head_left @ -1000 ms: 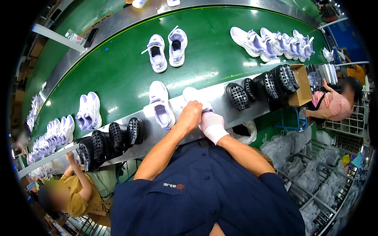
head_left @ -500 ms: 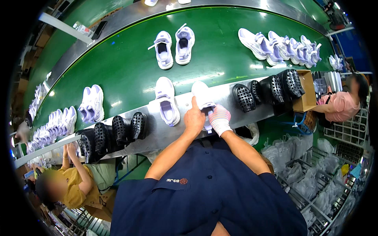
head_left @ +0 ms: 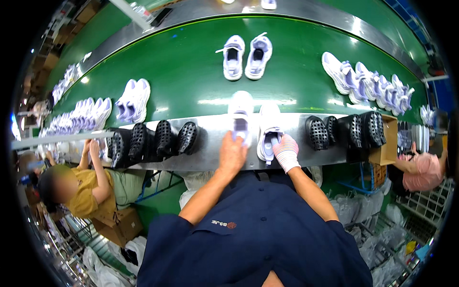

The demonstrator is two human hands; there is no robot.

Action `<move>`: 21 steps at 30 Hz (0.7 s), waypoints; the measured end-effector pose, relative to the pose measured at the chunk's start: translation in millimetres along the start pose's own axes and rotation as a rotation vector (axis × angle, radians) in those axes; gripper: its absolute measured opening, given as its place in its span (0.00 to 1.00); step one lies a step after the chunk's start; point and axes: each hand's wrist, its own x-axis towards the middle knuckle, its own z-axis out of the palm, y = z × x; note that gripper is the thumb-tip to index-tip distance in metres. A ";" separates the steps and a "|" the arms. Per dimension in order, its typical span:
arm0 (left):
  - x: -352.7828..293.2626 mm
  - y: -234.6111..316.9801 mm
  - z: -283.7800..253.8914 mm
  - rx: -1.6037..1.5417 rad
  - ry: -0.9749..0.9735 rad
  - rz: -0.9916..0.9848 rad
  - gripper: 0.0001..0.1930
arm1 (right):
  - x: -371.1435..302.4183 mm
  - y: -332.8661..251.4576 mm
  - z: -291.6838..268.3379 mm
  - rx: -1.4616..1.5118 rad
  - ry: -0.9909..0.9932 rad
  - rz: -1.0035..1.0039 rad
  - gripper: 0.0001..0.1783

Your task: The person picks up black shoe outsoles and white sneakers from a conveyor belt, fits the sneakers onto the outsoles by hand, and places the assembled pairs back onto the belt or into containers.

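At the near edge of a steel-rimmed desk (head_left: 210,149), a bare left hand (head_left: 233,152) meets the heel of the left white shoe (head_left: 240,111) and a striped-gloved right hand (head_left: 287,150) touches the collar of the right white shoe (head_left: 268,125), though from here one cannot tell whether either clamps. The pair lies side by side, toes toward the desk's far edge. A hard backward tug could drag the right white shoe, heel close to the near edge, off onto the floor.
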 end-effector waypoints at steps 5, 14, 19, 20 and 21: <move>-31.1 18.0 -33.1 -0.195 0.047 0.049 0.19 | -13.5 11.3 -11.7 0.011 -0.046 -0.180 0.30; -53.8 -86.8 -154.9 0.509 0.662 -0.409 0.25 | -84.6 -9.4 -53.3 0.475 0.014 -0.369 0.14; -48.9 -65.2 -174.4 0.464 0.670 -0.335 0.19 | -98.0 -45.7 -60.0 0.425 0.002 -0.496 0.15; -50.3 -46.6 -181.8 0.417 0.694 -0.249 0.19 | -104.2 -58.6 -68.9 0.510 -0.074 -0.428 0.17; -50.8 -29.5 -185.1 0.369 0.718 -0.162 0.19 | -111.0 -72.7 -75.3 0.599 -0.147 -0.360 0.20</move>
